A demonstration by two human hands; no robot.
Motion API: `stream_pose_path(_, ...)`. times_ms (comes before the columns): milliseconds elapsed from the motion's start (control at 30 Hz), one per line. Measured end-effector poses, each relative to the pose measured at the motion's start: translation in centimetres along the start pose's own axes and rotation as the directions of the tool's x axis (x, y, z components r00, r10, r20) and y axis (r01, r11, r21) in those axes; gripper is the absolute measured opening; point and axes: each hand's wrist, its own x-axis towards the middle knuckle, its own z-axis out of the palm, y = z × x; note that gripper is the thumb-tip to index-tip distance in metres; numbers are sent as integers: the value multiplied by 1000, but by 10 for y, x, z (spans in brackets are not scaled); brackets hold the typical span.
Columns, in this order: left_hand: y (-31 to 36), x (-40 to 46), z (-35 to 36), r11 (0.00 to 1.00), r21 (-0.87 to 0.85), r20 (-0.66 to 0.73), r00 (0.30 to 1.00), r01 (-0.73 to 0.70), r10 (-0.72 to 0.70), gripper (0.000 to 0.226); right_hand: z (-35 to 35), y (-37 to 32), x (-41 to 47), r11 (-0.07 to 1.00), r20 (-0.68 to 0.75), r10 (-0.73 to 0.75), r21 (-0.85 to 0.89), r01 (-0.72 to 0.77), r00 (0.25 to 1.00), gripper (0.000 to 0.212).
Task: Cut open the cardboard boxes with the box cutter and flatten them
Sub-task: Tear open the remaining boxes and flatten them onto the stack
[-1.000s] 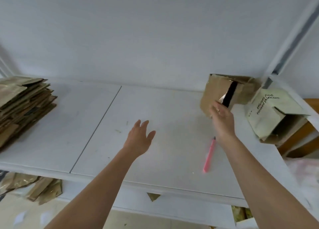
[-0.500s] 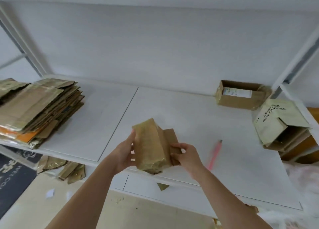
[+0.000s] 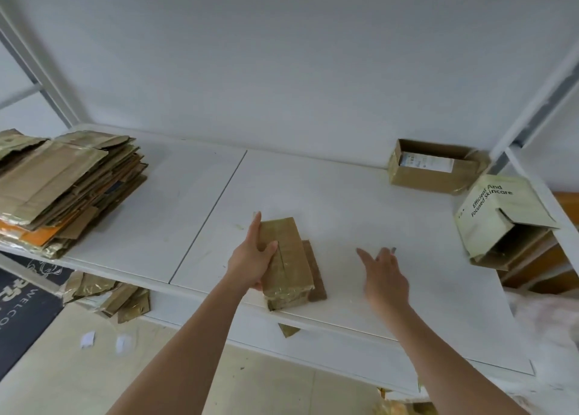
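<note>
1. Cardboard, already flattened, sits in a stack at the left end of the white worktop.
2. The left hand grips a small taped box lying near the front edge, fingers along its left side and thumb on top.
3. The right hand hovers just right of that box, fingers spread and holding nothing.
4. An open brown box stands at the back right.
5. A pale printed box lies tipped at the far right.
6. The box cutter cannot be seen.
</note>
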Motion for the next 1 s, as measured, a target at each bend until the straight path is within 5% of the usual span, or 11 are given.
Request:
stream_pose_path(100, 5, 9, -2, 999, 27, 15, 1000, 22, -23, 58, 1, 26, 1, 984, 74, -40, -168, 52, 996, 48)
stream_pose_path(200, 10, 12, 0, 994, -87, 36, 997, 67, -64, 56, 3, 33, 5, 967, -58, -228, -127, 219, 972, 15)
stream_pose_path(300, 10, 10, 6, 988, -123, 25, 996, 89, -86, 54, 1, 32, 13, 938, -57, -257, -254, 235, 965, 19)
stream_pose_path(367, 8, 8, 9, 980, -159, 36, 993, 120, -116, 53, -4, 24, 17, 980, -207, -193, -94, 177, 959, 10)
stream_pose_path(433, 5, 8, 6, 963, -212, 65, 985, 169, -158, 53, -14, 5, 18, 948, -377, -32, 282, 147, 926, 7)
stream_pose_path(500, 2, 8, 1, 943, -266, 99, 979, 198, -178, 57, -27, -19, 21, 755, -458, 74, 606, 250, 886, 17)
stream_pose_path(567, 1, 7, -2, 932, -299, 111, 977, 205, -179, 59, -41, -46, 23, 559, -481, 28, 734, 385, 876, 12)
stream_pose_path(700, 1, 1, 10, 949, -278, 19, 989, 147, -148, 64, -53, -91, 27, 216, -276, -175, 926, 311, 945, 17)
stream_pose_path(800, -1, 0, 16, 948, -289, -71, 985, 132, -159, 70, -48, -112, 30, 194, -232, -239, 940, 281, 943, 14)
stream_pose_path(1000, -6, 0, 10, 918, -354, -24, 980, 178, -199, 75, -32, -120, 30, 288, -254, -219, 905, 312, 942, 15)
